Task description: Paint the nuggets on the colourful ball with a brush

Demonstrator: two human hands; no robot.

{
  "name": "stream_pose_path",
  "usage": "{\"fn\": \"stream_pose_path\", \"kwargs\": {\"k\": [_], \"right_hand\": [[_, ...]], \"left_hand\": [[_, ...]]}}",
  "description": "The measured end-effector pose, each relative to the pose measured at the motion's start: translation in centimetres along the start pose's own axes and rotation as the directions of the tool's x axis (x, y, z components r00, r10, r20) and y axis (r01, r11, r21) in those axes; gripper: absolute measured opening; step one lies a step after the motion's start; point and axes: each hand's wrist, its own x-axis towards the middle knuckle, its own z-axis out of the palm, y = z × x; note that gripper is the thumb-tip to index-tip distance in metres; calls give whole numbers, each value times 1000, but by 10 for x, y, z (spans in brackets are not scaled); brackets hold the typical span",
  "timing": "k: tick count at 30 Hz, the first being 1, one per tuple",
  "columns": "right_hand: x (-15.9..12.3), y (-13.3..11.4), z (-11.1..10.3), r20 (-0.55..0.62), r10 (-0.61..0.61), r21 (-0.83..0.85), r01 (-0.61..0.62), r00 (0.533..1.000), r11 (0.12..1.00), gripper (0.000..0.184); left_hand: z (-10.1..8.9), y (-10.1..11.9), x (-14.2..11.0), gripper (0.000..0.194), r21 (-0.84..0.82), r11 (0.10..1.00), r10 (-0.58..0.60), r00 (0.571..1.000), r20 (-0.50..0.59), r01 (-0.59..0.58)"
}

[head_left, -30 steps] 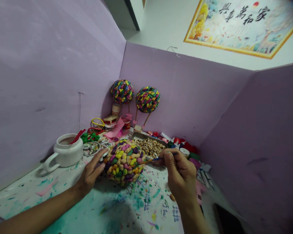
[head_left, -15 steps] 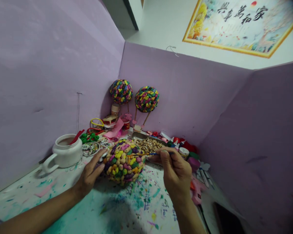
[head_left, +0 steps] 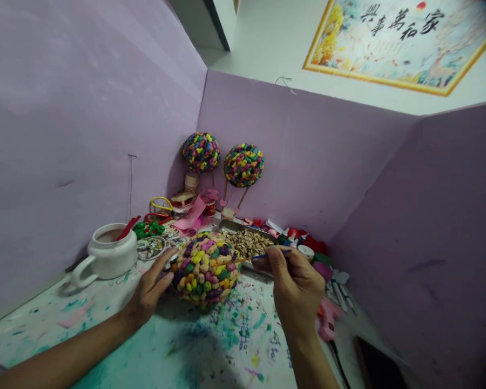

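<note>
A ball point(head_left: 207, 269) covered in painted peanut shells rests low on the table; several shells are bare tan between yellow, purple, pink and green ones. My left hand point(head_left: 149, 289) grips it from the left side, fingers against the shells, with something small and white partly hidden there. In my right hand point(head_left: 294, 281) a thin paintbrush point(head_left: 261, 257) with a blue and orange handle is pinched between thumb and fingers. The brush points left, its end at the ball's right front.
Behind the ball stands a metal tray point(head_left: 227, 225) of broken shells. A white mug point(head_left: 111, 251) is at left, scissors point(head_left: 161, 204) behind it. Two finished-looking coloured balls point(head_left: 243, 165) lean in the back corner. A pink glue gun point(head_left: 327, 319) and a dark phone-like slab point(head_left: 378, 364) lie at right.
My right hand has shifted slightly right and down, drawing the brush a little to the right. The ball and my left hand look the same.
</note>
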Motion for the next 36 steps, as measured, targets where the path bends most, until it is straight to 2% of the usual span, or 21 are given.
{"fn": "stream_pose_path", "kwargs": {"k": [4,14,20,27,32,36], "right_hand": [[0,7,3,-43,57,18,-57,997,998,28],[-4,16,3,-83,-27,-23,25,996,999,24],[-1,12,0,-66,-5,-48,2,998,999,29],[1,3,-1,-44,8,-2,-8,999,1000,22],[-2,4,-3,7,-29,-35,29,1000,999,19],[-4,7,-4,40,-166,-144,170,985,975,17]], "left_hand": [[1,1,0,59,24,1000,0,1000,-15,1],[1,1,1,60,17,1000,-4,1000,-16,4],[1,1,1,59,14,1000,-6,1000,-16,7],[1,3,1,61,-8,1000,-24,1000,8,24],[0,5,1,59,-8,1000,-21,1000,12,21],[0,5,1,60,1,1000,-14,1000,5,14]]}}
